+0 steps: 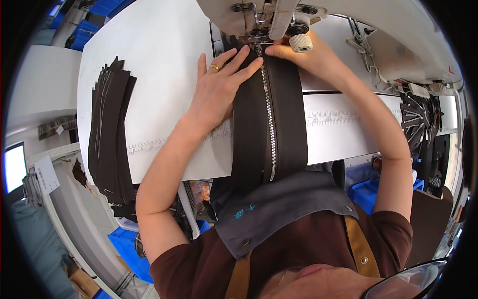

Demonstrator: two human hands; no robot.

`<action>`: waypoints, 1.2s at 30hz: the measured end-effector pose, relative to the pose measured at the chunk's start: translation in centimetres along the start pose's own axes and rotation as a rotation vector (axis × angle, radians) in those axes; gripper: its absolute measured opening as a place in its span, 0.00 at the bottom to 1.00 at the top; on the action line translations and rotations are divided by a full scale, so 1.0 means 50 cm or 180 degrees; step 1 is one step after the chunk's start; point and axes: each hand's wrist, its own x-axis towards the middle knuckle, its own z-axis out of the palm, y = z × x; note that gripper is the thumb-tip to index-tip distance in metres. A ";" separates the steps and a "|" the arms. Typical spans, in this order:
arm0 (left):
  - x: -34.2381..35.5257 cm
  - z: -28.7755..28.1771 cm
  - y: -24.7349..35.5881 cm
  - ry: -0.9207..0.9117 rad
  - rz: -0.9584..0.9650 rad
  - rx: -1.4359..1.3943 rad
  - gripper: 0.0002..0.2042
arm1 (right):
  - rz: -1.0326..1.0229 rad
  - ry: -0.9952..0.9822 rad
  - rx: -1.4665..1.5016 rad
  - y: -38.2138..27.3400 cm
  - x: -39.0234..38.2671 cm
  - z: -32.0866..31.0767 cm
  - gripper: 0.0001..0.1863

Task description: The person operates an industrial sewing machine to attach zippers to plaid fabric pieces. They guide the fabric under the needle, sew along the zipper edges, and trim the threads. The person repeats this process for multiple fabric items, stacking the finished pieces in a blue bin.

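A dark brown fabric piece (290, 119) with a silver-toothed zipper (269, 117) down its middle runs from beneath the sewing machine's presser foot (258, 49) over the table's front edge. My left hand (215, 89), a gold ring on one finger, lies on the fabric's left side with its fingers stretched out, the tips close to the foot. On the other side of the foot, my right hand (309, 55) has its thumb by the fabric near the zipper's far end. Its other fingers are largely hidden behind the machine's parts and a white knob (300, 43).
Dark fabric strips (110, 134) are stacked at the table's left. A printed ruler (149, 144) crosses the white tabletop (164, 65). The machine's body (398, 40) overhangs the right. Bundled zippers (420, 117) lie at far right. Blue bins (130, 251) stand below.
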 end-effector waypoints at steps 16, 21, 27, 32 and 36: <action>-0.012 -0.011 0.009 0.0040 0.0172 0.0178 0.23 | -0.0692 0.0525 -0.0936 0.034 -0.012 0.035 0.11; -0.014 -0.010 0.021 -0.0001 0.0096 0.0181 0.23 | -0.1248 0.0804 -0.0958 0.044 -0.007 0.038 0.09; -0.016 -0.008 0.023 -0.0040 -0.0020 0.0098 0.25 | -0.1335 0.0952 -0.1282 0.046 -0.008 0.046 0.09; -0.007 -0.009 0.010 -0.0071 0.0062 0.0130 0.25 | -0.1352 0.0999 -0.1299 0.044 -0.002 0.043 0.08; -0.016 -0.005 0.009 -0.0058 0.0167 0.0220 0.26 | -0.1475 0.1014 -0.1410 0.035 -0.008 0.042 0.08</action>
